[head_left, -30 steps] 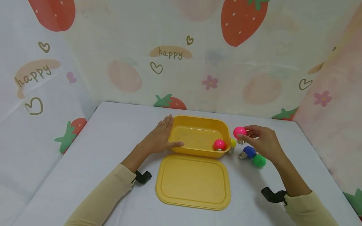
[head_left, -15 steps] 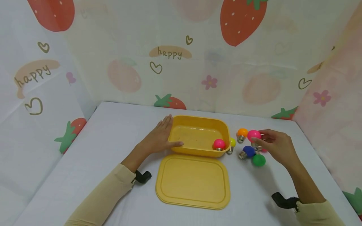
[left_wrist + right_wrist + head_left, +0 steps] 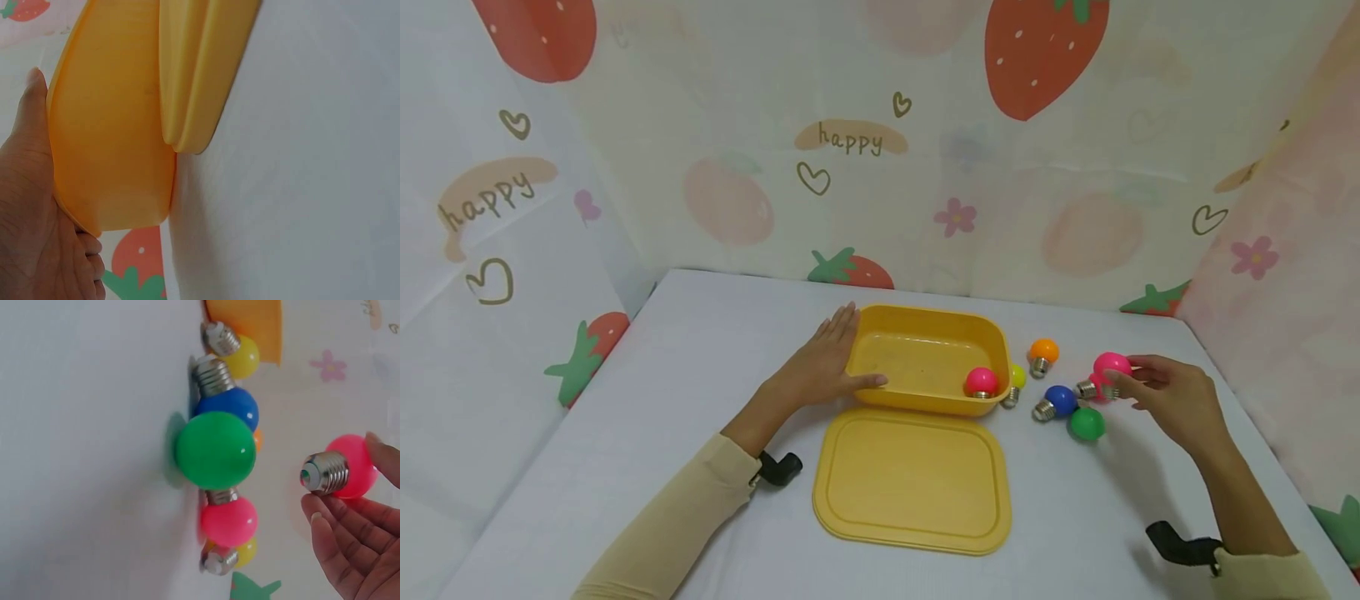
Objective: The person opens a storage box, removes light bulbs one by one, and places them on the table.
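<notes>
My right hand [image 3: 1180, 404] pinches a pink light bulb [image 3: 357, 465] between thumb and fingers, its metal screw base pointing away from the palm in the right wrist view. The bulb is raised above the other bulbs. Below it on the table lie another pink bulb [image 3: 229, 520], a green bulb [image 3: 1086, 424] and a blue bulb [image 3: 1060, 401]. My left hand [image 3: 816, 367] rests against the left end of a yellow plastic box [image 3: 917, 401], fingers straight along the wall, thumb over the front rim. Inside the box's right front corner sits one pink bulb [image 3: 981, 382].
A flat yellow lid [image 3: 913, 483] lies on the white cloth just in front of the box. A yellow bulb [image 3: 1017, 377] is beside the box's right end, and an orange bulb [image 3: 1043, 350] stands further right. Behind them rises a strawberry-printed curtain [image 3: 865, 208].
My right hand has carried the pink bulb rightward, away from the box, uncovering the orange bulb. The left hand, box and lid have stayed in place.
</notes>
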`<action>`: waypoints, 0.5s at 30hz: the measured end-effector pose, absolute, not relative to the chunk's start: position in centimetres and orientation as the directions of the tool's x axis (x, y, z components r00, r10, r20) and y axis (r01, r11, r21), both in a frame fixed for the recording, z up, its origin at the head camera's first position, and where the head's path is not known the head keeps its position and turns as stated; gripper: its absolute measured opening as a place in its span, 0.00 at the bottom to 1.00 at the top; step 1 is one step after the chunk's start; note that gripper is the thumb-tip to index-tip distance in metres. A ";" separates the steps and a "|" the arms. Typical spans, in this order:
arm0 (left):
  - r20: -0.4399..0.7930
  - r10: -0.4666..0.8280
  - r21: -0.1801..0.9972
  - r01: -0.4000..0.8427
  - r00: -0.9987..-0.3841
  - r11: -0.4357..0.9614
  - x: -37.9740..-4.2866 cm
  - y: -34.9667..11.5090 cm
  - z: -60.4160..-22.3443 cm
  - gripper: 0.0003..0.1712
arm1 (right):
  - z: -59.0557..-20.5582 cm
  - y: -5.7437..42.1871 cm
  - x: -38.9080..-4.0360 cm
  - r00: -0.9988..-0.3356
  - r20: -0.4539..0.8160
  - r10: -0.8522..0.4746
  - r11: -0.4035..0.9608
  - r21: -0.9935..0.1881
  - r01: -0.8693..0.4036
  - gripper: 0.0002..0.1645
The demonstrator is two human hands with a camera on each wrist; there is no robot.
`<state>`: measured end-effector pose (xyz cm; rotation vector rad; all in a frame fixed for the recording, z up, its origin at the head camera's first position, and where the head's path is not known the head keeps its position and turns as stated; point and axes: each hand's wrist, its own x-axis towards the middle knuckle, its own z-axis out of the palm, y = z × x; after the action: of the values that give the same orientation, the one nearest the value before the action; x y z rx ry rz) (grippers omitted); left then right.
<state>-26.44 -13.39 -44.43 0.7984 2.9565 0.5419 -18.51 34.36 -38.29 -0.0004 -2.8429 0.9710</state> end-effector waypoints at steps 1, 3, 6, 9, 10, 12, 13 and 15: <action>0.060 0.495 0.341 0.484 -0.867 0.806 -26.5 -13.4 -44.4 0.69 | -38.4 34.6 -18.5 -0.991 0.127 0.051 0.789 -0.614 -0.039 0.36; 0.062 0.498 0.342 0.487 -0.865 0.804 -26.5 -13.4 -44.4 0.70 | -38.6 35.1 -18.5 -0.990 0.126 0.062 0.785 -0.618 -0.029 0.38; 0.061 0.499 0.340 0.488 -0.864 0.804 -26.5 -13.4 -44.5 0.70 | -38.8 35.7 -18.4 -0.991 0.115 0.071 0.775 -0.632 -0.018 0.40; 0.060 0.497 0.341 0.486 -0.866 0.805 -26.6 -13.4 -44.6 0.70 | -39.1 36.2 -18.4 -0.992 0.091 0.085 0.768 -0.640 0.007 0.42; 0.057 0.497 0.341 0.485 -0.866 0.806 -26.6 -13.4 -44.6 0.70 | -39.2 36.4 -18.5 -0.992 0.085 0.089 0.768 -0.640 0.014 0.43; 0.058 0.497 0.340 0.485 -0.866 0.806 -26.6 -13.4 -44.6 0.69 | -39.4 36.8 -18.5 -0.992 0.074 0.100 0.768 -0.640 0.030 0.43; 0.058 0.497 0.339 0.485 -0.866 0.806 -26.6 -13.4 -44.6 0.69 | -39.5 37.0 -18.6 -0.992 0.071 0.105 0.766 -0.642 0.035 0.43; 0.058 0.497 0.338 0.486 -0.866 0.806 -26.5 -13.4 -44.5 0.69 | -39.5 37.3 -18.6 -0.991 0.064 0.116 0.764 -0.644 0.048 0.43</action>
<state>-26.53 -13.45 -44.50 0.8038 2.9542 0.5390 -18.58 37.34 -39.54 -0.1328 -2.8563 1.0384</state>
